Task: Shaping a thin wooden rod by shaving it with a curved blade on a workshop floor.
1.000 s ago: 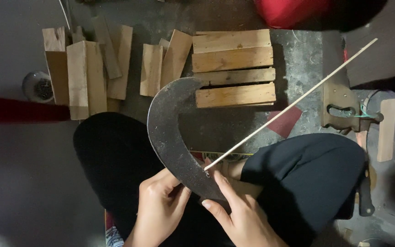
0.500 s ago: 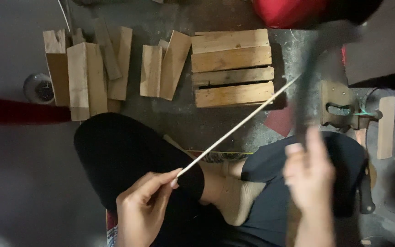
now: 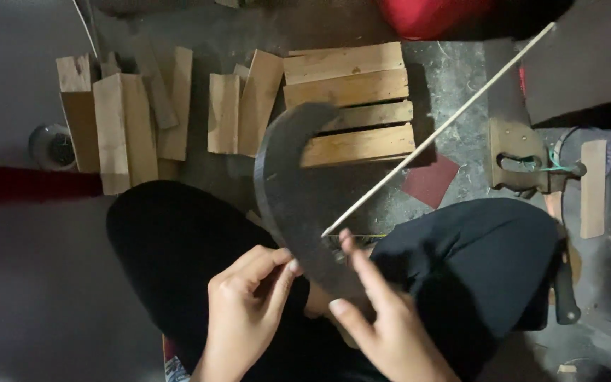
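Note:
I sit cross-legged in black trousers on a concrete floor. A dark curved blade (image 3: 286, 185), shaped like a sickle, rises from my lap and arcs to the upper right. My right hand (image 3: 385, 327) holds its lower end, with the fingers stretched along the flat. A thin pale stick (image 3: 447, 124) slants from the upper right down to the blade's right edge and passes behind it. My left hand (image 3: 247, 311) pinches at the blade's left edge, where the stick's hidden near end comes out.
Several wooden blocks (image 3: 123, 127) lie at the upper left, beside a slatted wooden stand (image 3: 348, 88). A red sanding sheet (image 3: 429, 180), a wooden saw handle with green cord (image 3: 514, 159) and a black-handled knife (image 3: 563, 290) lie at the right.
Half a second ago my right hand had swung the blade away to the right while the left held the stick alone. The blade is now back across the stick in my lap.

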